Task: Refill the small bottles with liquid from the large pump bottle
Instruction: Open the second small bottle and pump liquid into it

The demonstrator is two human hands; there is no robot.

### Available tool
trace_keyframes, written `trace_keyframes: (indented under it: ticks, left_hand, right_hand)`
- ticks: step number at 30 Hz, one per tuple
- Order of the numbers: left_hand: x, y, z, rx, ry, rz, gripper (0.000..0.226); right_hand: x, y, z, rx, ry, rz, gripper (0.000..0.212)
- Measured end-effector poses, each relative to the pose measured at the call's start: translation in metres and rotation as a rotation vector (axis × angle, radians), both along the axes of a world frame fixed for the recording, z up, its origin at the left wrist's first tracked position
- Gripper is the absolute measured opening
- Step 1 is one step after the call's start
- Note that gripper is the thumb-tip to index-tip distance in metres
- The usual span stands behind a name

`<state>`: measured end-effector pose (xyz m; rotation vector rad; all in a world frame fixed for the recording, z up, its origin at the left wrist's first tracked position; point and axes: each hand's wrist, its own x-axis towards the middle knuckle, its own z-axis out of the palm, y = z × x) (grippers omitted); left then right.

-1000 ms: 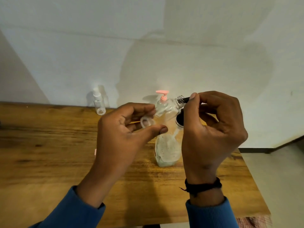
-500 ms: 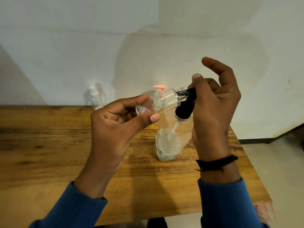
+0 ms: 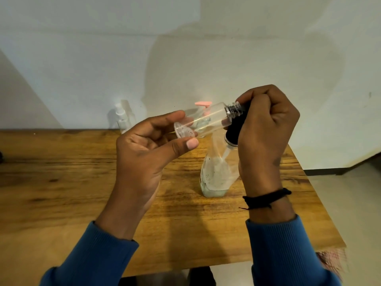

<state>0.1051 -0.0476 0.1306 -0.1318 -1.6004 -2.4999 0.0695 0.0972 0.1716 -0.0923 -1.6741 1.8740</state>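
Observation:
My left hand (image 3: 148, 159) pinches the base of a small clear bottle (image 3: 208, 120), which lies almost sideways in the air with its threaded neck bare and pointing right. My right hand (image 3: 266, 129) curls round a black cap (image 3: 236, 127) held just under that neck; a thin white tube hangs from the cap. Behind both hands the large pump bottle (image 3: 216, 176) with a pink pump head (image 3: 203, 104) stands on the wooden table (image 3: 61, 182), partly hidden. A second small clear bottle (image 3: 121, 118) stands upright at the table's back edge.
A white wall rises directly behind the table. The table's right edge (image 3: 321, 203) lies close to my right wrist, with grey floor beyond it. A pink patterned cloth (image 3: 332, 259) shows at the lower right corner.
My right hand's fingers, which were spread open, have curled round the black cap. The cap is off the bottle's threaded neck and now sits just below it. The left hand keeps its hold.

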Motion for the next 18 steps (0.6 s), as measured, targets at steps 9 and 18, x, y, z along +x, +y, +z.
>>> trace_keyframes:
  ticks: [9,18]
  left_hand:
    - [0.0013,0.0009,0.0038,0.018,-0.013,0.013,0.052]
    - [0.0015,0.0052,0.0054,0.084,-0.072,0.008,0.053]
  right_hand:
    - [0.0013,-0.0007,0.0024,0.014,0.009,0.051,0.029]
    - [-0.0004,0.0056,0.0028,0.041,-0.047,0.044,0.035]
